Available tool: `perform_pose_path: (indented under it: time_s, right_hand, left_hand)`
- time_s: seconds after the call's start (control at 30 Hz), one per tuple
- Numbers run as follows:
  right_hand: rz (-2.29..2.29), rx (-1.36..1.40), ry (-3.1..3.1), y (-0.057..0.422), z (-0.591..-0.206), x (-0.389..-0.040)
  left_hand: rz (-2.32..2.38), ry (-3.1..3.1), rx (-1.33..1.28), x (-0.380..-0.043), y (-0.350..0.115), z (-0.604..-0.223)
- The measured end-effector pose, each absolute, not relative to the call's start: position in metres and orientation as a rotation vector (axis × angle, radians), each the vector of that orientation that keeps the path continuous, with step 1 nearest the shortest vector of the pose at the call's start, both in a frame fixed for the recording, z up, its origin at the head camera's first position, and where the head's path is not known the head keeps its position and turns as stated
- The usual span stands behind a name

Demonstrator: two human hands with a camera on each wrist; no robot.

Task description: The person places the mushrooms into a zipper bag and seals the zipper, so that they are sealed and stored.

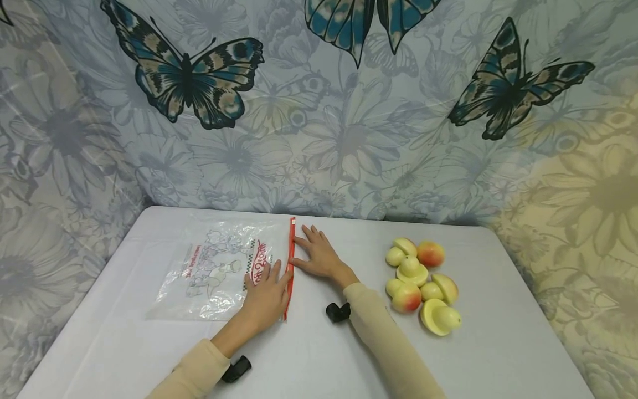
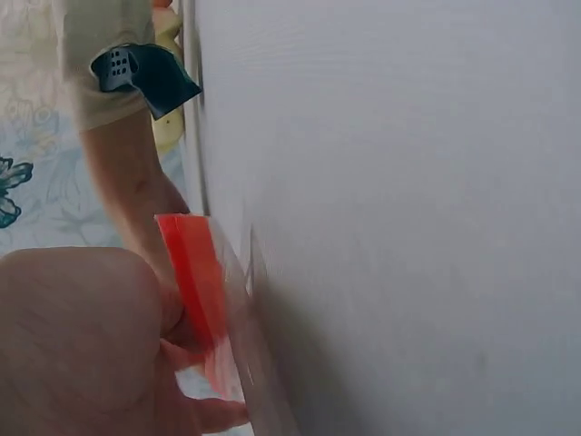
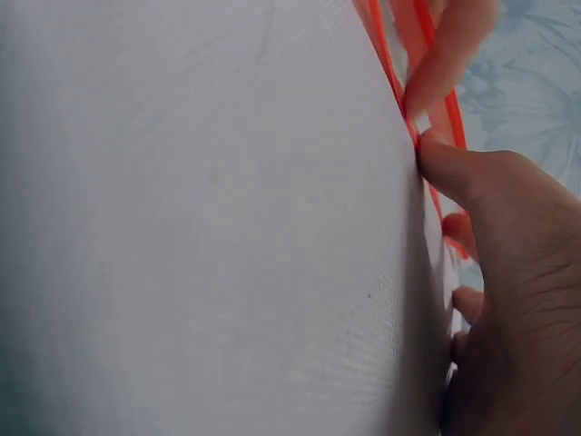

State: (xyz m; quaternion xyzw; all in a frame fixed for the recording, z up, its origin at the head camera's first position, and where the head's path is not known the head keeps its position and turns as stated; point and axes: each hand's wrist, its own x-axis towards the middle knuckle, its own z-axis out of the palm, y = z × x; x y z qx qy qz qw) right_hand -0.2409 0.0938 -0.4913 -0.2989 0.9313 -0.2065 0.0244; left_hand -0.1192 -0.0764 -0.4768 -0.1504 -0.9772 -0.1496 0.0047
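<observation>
A clear plastic zip bag (image 1: 214,271) with printed figures and red lettering lies flat on the white table. Its red zip strip (image 1: 291,244) runs along the right edge. My left hand (image 1: 266,296) rests on the bag beside that strip, fingers spread over the plastic and the thumb at the strip. From the other side, my right hand (image 1: 321,255) reaches to the strip with its fingers extended. In the right wrist view, the right thumb (image 3: 463,168) touches the red strip (image 3: 454,123), close to a fingertip of the left hand (image 3: 449,50).
On the right of the white table (image 1: 498,277) is a cluster of yellow-and-red fruit pieces (image 1: 412,271), some with pale round parts. A whole-looking red-yellow fruit (image 1: 431,254) sits at its back. Behind the table rises a butterfly-patterned wall (image 1: 349,138).
</observation>
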Motion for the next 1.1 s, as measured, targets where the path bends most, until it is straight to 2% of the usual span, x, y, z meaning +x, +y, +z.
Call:
perform_pose_path:
  time_s: [0.83, 1.1]
  right_hand:
    - [-0.578, -0.867, 2.876, 0.091, -0.49, -0.238]
    - [-0.555, -0.83, 2.86, 0.092, -0.49, -0.238]
  left_hand:
    - [-0.412, -3.025, -0.349, -0.109, -0.074, -0.484]
    - [-0.322, -3.075, -0.429, -0.112, -0.074, -0.482]
